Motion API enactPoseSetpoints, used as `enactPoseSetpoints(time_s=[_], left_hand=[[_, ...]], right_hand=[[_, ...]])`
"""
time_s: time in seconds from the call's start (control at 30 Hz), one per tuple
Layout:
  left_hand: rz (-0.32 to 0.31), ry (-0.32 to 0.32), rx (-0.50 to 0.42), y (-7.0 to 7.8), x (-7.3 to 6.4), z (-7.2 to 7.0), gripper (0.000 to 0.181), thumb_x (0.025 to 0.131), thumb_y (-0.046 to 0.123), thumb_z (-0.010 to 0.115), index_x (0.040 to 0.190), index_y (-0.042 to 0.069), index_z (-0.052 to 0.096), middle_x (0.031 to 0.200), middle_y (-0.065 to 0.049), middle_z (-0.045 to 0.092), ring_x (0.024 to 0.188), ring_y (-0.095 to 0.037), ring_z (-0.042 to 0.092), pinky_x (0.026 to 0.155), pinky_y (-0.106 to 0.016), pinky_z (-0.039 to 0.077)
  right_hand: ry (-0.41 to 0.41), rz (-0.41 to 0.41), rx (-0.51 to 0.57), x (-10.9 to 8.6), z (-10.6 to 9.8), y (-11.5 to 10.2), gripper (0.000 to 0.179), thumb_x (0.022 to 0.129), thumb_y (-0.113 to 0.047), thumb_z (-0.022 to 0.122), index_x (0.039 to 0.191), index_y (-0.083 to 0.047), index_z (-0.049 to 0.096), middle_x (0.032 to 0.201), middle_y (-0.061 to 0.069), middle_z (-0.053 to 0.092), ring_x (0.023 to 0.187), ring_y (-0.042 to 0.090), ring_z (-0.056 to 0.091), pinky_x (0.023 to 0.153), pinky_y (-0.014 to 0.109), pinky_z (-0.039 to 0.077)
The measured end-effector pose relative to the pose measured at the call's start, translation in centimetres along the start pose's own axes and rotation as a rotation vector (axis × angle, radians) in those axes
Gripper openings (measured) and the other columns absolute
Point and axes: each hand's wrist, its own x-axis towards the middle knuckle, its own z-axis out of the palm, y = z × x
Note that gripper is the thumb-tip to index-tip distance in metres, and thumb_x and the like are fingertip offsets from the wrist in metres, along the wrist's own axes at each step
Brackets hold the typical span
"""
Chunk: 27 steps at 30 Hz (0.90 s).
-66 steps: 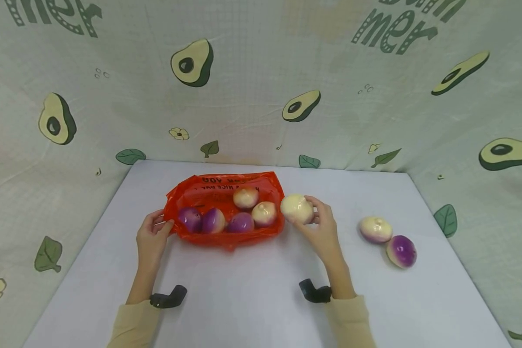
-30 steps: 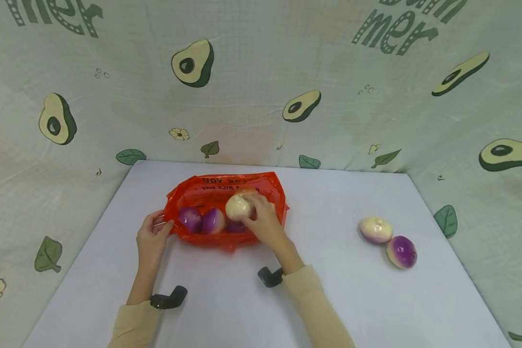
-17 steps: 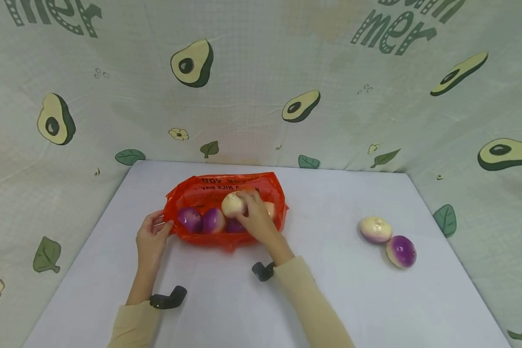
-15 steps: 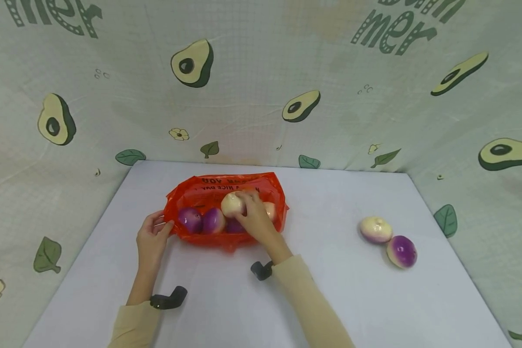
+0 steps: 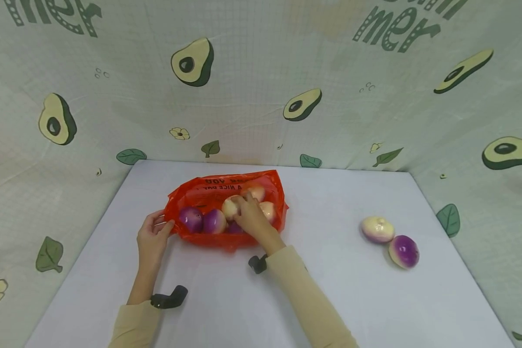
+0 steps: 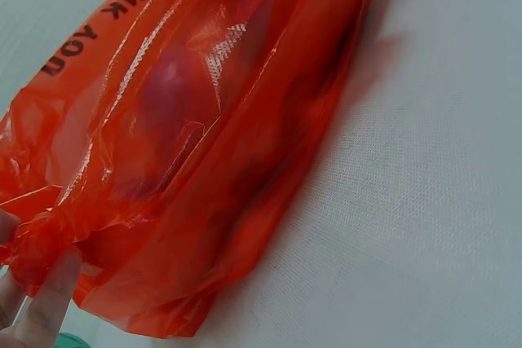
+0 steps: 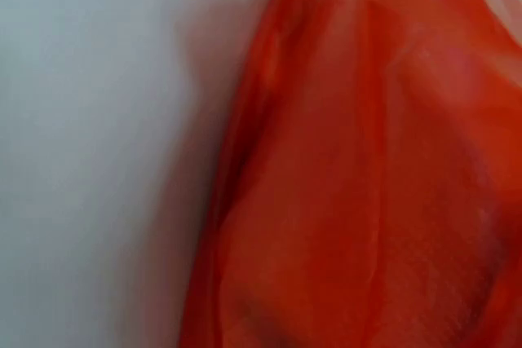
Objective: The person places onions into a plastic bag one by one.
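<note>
In the head view my left hand (image 5: pixel 153 236) pinches the left end of a red plastic bag (image 5: pixel 200 194), whose mouth is spread wide. The left wrist view shows fingers (image 6: pixel 50 295) gripping the bunched plastic. My right hand (image 5: pixel 252 217) reaches into the bag and holds a cream-topped turnip (image 5: pixel 229 208) among the others. To its left sit two purple turnips (image 5: pixel 191 219); a paler one (image 5: pixel 254 192) lies behind the hand and another (image 5: pixel 268 211) to its right. A purple turnip (image 5: pixel 235 228) is partly covered below. The right wrist view holds only red bag plastic (image 7: pixel 351 169).
Two more turnips lie touching on the right of the white table (image 5: pixel 330 232), one cream-topped (image 5: pixel 377 229) and one purple (image 5: pixel 403 252). A patterned cloth (image 5: pixel 252 67) with avocado prints hangs behind the table and along its sides.
My right hand has carried the cream turnip leftward from beside the bag into it, then lowered it among the others. The left hand has stayed at the bag's left end.
</note>
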Motion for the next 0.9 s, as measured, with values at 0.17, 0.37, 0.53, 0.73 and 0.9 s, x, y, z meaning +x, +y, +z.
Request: enactPoseSetpoints(time_s=[0.17,0.37,0.53,0.73,0.9], left_hand=[[0.005,0.002,0.004,0.0,0.1,0.1,0.038,0.091,0.021,0.058,0.127,0.009,0.052,0.114,-0.011,0.057,0.077,0.01,0.054,0.066,-0.005,0.047],[-0.003,-0.003,0.011,0.1,0.1,0.1,0.039,0.091,0.022,0.058,0.127,0.009,0.052,0.115,-0.012,0.057,0.078,0.01,0.054,0.066,-0.004,0.047],[-0.008,-0.002,0.008,0.2,0.0,0.1,0.038,0.091,0.021,0.058,0.127,0.009,0.052,0.116,-0.012,0.057,0.078,0.01,0.054,0.066,-0.004,0.047],[-0.012,-0.008,0.001,0.3,-0.1,0.1,0.038,0.092,0.019,0.057,0.128,0.008,0.051,0.116,-0.012,0.057,0.077,0.01,0.054,0.066,-0.005,0.047],[-0.005,-0.011,-0.001,0.3,-0.1,0.1,0.038,0.092,0.019,0.056,0.128,0.008,0.051,0.116,-0.012,0.056,0.078,0.01,0.054,0.066,-0.004,0.047]], right_hand=[[-0.019,0.028,-0.036,0.0,0.2,0.1,0.042,0.088,-0.013,0.061,0.129,-0.013,0.052,0.134,0.012,0.041,0.116,0.03,0.049,0.098,0.041,0.046],[-0.027,0.055,-0.064,0.1,0.1,0.1,0.043,0.088,-0.014,0.061,0.13,-0.01,0.051,0.136,0.014,0.041,0.12,0.03,0.046,0.099,0.042,0.045],[-0.026,0.047,-0.101,0.0,-0.3,0.0,0.036,0.089,-0.016,0.06,0.123,-0.005,0.055,0.135,0.016,0.042,0.119,0.031,0.047,0.098,0.041,0.046],[0.015,0.007,-0.043,-0.7,-1.1,0.0,0.03,0.089,-0.016,0.058,0.116,-0.003,0.059,0.138,0.018,0.042,0.124,0.034,0.044,0.098,0.042,0.046],[0.089,-0.051,0.015,-1.4,-1.8,0.3,0.035,0.09,-0.016,0.057,0.122,-0.005,0.056,0.132,0.014,0.049,0.12,0.029,0.05,0.099,0.039,0.045]])
